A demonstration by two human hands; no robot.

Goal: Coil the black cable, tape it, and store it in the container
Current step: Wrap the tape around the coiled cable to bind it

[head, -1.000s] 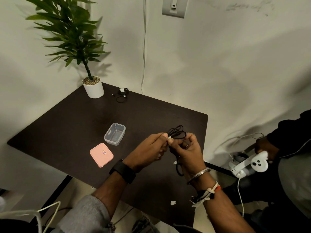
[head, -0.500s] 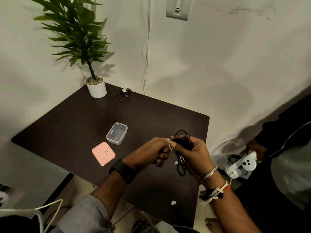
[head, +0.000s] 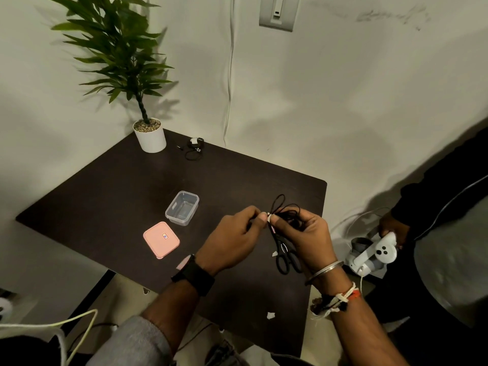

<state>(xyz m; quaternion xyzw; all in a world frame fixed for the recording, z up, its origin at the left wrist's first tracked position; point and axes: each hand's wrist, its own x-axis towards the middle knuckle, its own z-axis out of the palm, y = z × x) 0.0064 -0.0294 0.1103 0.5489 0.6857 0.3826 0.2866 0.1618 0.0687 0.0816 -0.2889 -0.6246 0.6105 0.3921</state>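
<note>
Step in hand: the taping appears to be under way; a small white piece of tape (head: 269,217) is sitting at the neck of the coil, where both hands are meeting.
Black cable (head: 286,213): it is being held bunched in loops above the right part of the tabletop (head: 105,196), clear of the surface, well right of the container.
Right hand (head: 307,233): it is gripping the coil, fingers curled round the loops, probably to keep them from springing apart while the tape goes on.
Left hand (head: 232,239): thumb and forefinger are pinching together at the tape, touching the right hand's fingertips; how far round the tape is reaching cannot be told.
Container (head: 182,208): it is standing open near the tabletop's middle, holding nothing visible, ready to receive the coil.
Pink lid (head: 161,239): it is lying flat just beside the container, toward the near edge.
Scissors (head: 286,256): black, lying on the tabletop beneath the right hand, near white scraps (head: 270,315).
Surroundings: a potted plant (head: 149,134) and a second small cable bundle (head: 195,147) are occupying the far corner; another person is holding a white controller (head: 380,250) beyond the right edge.
Obstruction: nothing is lying between hands and container, in my judgement.
</note>
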